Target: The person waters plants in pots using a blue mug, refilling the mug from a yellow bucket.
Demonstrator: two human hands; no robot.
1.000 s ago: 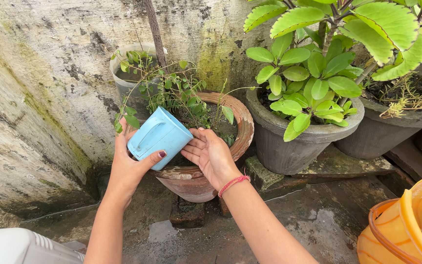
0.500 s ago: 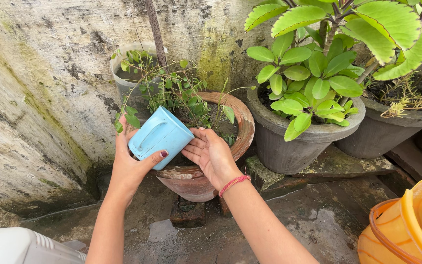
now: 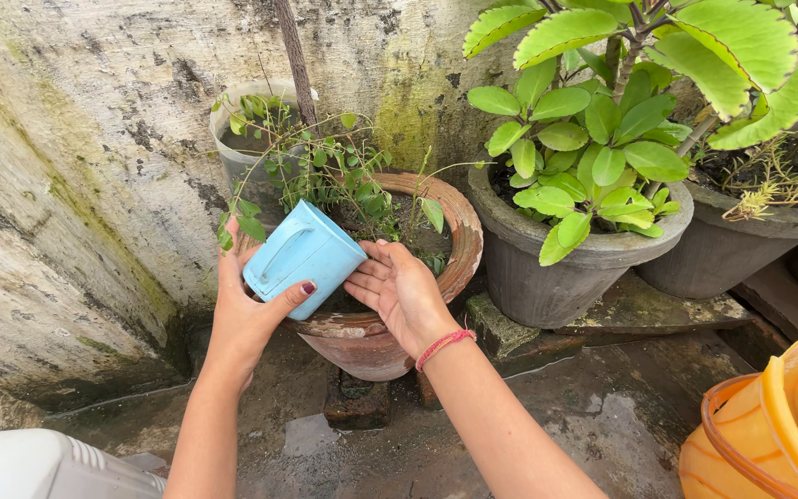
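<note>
At the far left a stained, mossy wall [image 3: 76,157] slopes down to the wet concrete floor [image 3: 602,416], and a white plastic object [image 3: 39,467] shows at the bottom corner, too cropped to identify. The left hand [image 3: 242,310] wraps around a light blue plastic mug [image 3: 304,259], thumb across its lower side and fingers behind, tipping it mouth-down over the rim of a terracotta pot [image 3: 459,249]; the tilt points the mug's opening at the soil, though no stream of water can be made out. The mug sits just above the pot's near-left rim, its handle facing up and towards the camera. Behind it a small grey pot [image 3: 233,157] stands against the wall, with a thin woody stem [image 3: 293,55] rising past it. Wiry sprigs with small leaves [image 3: 325,171] spread over the terracotta pot. The right hand [image 3: 399,291], a red thread bracelet [image 3: 443,346] at its wrist, lies open and palm-up with fingers spread loosely, fingertips touching the mug's lip, cupped below it as if to soften or catch what comes out. The terracotta pot rests on a brick [image 3: 355,402], which keeps it off the damp floor. To the right, a grey cement pot [image 3: 547,286] holds a broad-leaved succulent [image 3: 593,148], a second dark pot [image 3: 722,249] stands beside it, and an orange plastic bucket [image 3: 768,434] waits at the lower right edge.
</note>
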